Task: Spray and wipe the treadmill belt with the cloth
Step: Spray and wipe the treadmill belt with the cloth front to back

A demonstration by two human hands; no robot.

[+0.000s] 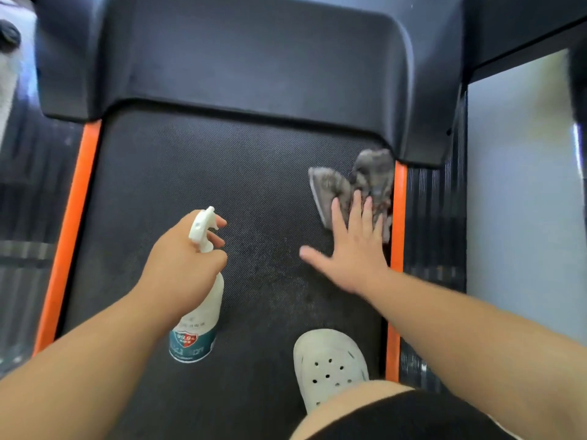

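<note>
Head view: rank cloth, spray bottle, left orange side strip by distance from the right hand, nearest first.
1. cloth: touching, under the fingertips of the right hand, at the right edge of the belt.
2. spray bottle: mid-belt, gripped by the left hand.
3. left orange side strip: across the belt, at its far left edge.

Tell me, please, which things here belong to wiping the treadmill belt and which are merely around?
In the job: spray bottle in the left hand; grey cloth under the right hand; treadmill belt.
Just there: white clog; orange side strip; black motor cover.
</note>
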